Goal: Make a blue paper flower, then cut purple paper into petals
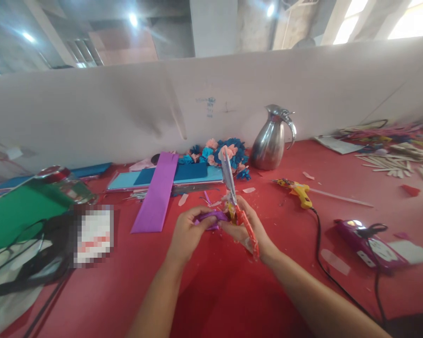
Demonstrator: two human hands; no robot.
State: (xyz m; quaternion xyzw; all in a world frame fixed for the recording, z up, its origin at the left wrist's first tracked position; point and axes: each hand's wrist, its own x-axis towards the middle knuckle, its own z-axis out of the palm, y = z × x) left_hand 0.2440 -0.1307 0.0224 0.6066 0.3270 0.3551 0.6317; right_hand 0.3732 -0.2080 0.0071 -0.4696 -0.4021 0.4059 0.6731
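My left hand (188,232) is closed on a small folded piece of purple paper (211,217), pinched between thumb and fingers over the red table (211,291). My right hand (248,227) grips scissors (232,188) with orange handles. Their blades point up and away, and also touches the purple piece. A long strip of purple crepe paper (157,192) lies just left of my hands.
Blue sheets (183,176) and paper flowers (220,152) lie by the white partition. A steel jug (272,138) stands behind a yellow glue gun (299,191), whose cord runs to a purple power strip (368,241). Wooden sticks (390,162) sit far right; a black bag (38,258) and green sheet left.
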